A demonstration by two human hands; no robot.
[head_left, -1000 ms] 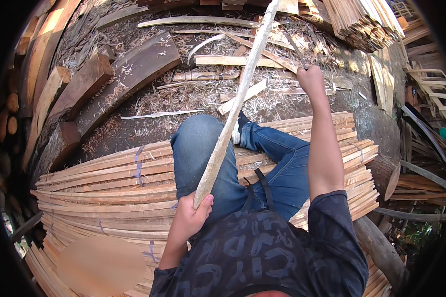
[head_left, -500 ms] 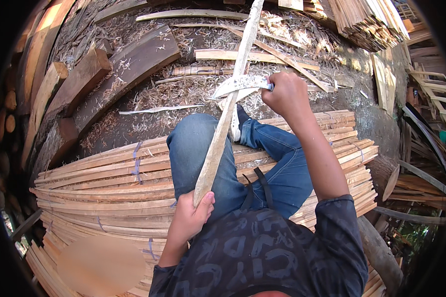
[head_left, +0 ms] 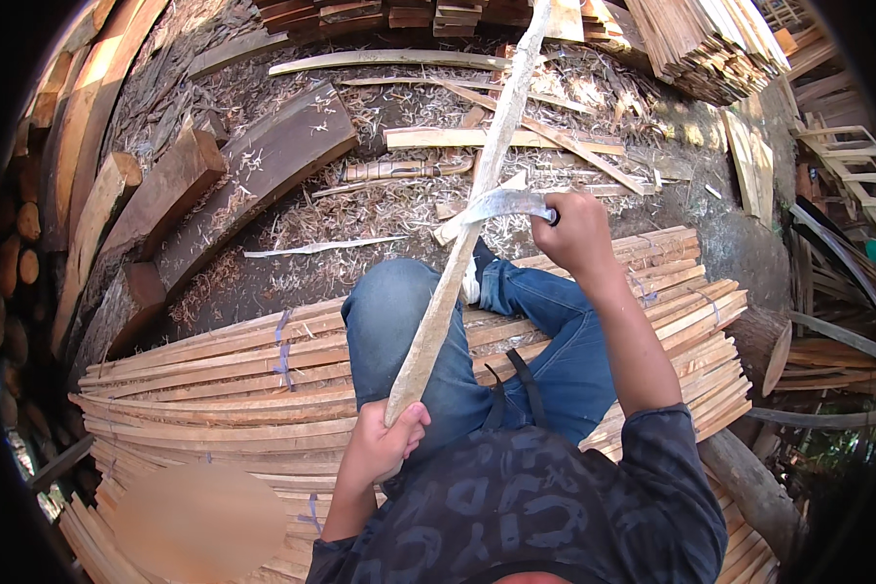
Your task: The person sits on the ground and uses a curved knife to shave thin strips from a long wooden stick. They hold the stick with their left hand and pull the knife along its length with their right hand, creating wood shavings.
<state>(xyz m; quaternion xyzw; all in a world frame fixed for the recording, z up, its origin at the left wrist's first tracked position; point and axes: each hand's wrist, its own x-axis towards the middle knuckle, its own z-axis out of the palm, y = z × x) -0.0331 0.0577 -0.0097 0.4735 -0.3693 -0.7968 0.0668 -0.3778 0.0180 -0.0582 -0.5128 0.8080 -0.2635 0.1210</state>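
Note:
My left hand [head_left: 382,446] is closed around the near end of a long, pale, rough wooden strip [head_left: 436,326]. The strip slants up and away past my left knee [head_left: 394,302] toward the top of the view. A knife [head_left: 504,204] with a broad, curved metal blade lies across the strip beyond my knees. My right hand [head_left: 576,234] grips its dark handle, of which only the end shows. Behind the crossing, a pale piece of wood [head_left: 450,230] is partly hidden by strip and blade.
Bundles of tied wooden slats [head_left: 214,389] lie under and around my legs. Thick dark beams [head_left: 253,180] stand at the left. Curled shavings and loose slats [head_left: 506,138] cover the ground ahead. A stack of thin boards [head_left: 706,44] is at the far right, and a log [head_left: 749,487] near my right elbow.
My right hand and the knife have come slightly nearer along the strip, and the blade has tilted. The left hand keeps its hold. The whole view has shifted a little.

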